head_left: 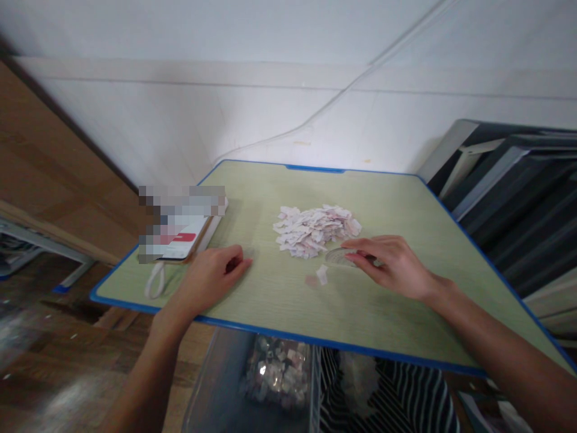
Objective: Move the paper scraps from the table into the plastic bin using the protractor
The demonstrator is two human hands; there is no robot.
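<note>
My right hand (390, 264) pinches a clear, semicircular protractor (341, 257) with fine markings, held low over the table beside a heap of small paper pieces (313, 230). One loose white scrap (321, 275) and a pinkish scrap (311, 280) lie just in front of the heap. To the left, my left hand (219, 270) rests on the tabletop with its fingers curled and the thumb close to them. Something faint and see-through seems to show at its fingertips, too blurred to make out.
A phone (180, 240) with a wrist strap (155, 281) lies at the table's left. The blue-edged table (252, 186) stands against a wall. Below its front edge are a clear bin (202, 385) with shiny bagged pieces and a striped cloth (406, 391). Dark panels (509, 192) lean at right.
</note>
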